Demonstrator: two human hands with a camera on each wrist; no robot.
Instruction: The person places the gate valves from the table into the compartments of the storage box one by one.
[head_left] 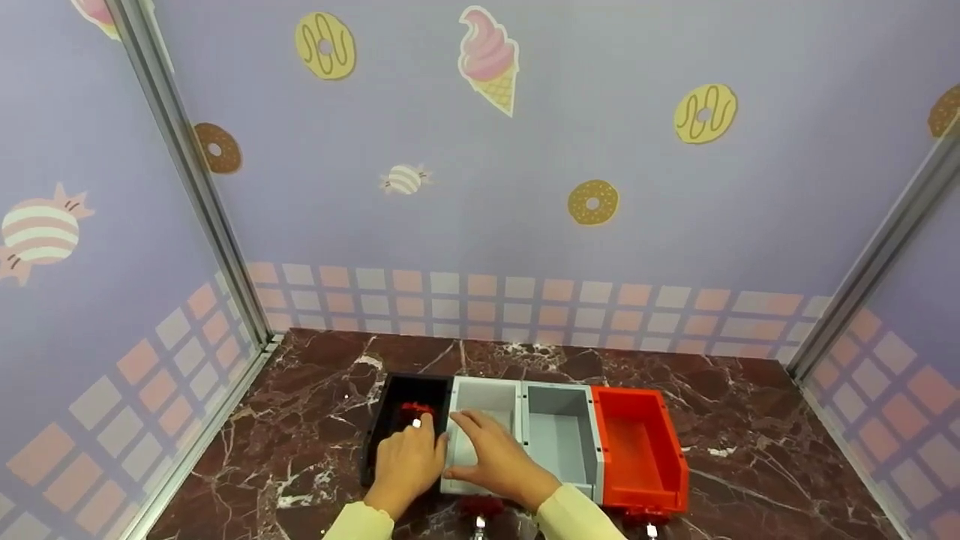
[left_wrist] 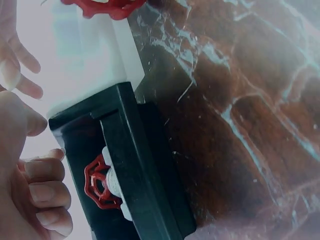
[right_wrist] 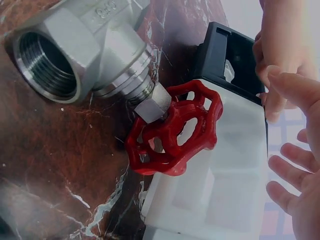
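Valve with red handwheel [left_wrist: 104,185] lies inside the black bin [left_wrist: 145,165], close to the side wall, which hides part of its pale body. From my distant place I look through three cameras on the two bare hands of a person. The left hand [head_left: 409,457] is above the near part of this bin; its index finger points forward, other fingers are loosely bent, and I see nothing between them. Whether the fingertip touches the valve, I cannot tell. The right hand [head_left: 495,454] is above the white bin [head_left: 484,391], with thumb and fingers spread apart and holding nothing. Both hands are near each other; if they touch, I cannot say.

Four bins stand side by side in one row: black, white, then the grey bin [head_left: 559,442] and the red bin [head_left: 641,450]. In front of the white one, a second valve [right_wrist: 122,57] lies on the dark marble tabletop [head_left: 300,435]; my right wrist view shows well its metal body, the threaded port and its red wheel. Third valve [head_left: 649,516] is at the front of the red bin, partly cut by the lower edge. Pale yellow sleeves [head_left: 577,516] cover the wrists.
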